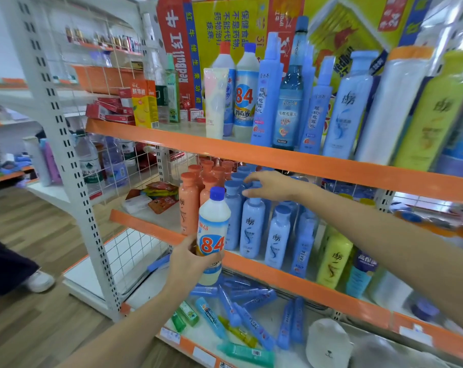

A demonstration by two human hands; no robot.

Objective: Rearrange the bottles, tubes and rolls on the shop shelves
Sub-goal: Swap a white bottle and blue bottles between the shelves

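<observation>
Left hand: the left hand grips the lower body of a white "84" disinfectant bottle, held in front of the middle shelf.
Right hand: the right hand reaches over the blue shampoo bottles, fingers loosely spread, grasping nothing I can make out.
Bottle axis: long axis near vertical, blue cap up, label facing the camera.
Done: upright rows stand on the top shelf and middle shelf, including two matching "84" bottles above.
Left: blue tubes lie jumbled on the bottom shelf beside a paper roll; I judge much work remains.
</observation>
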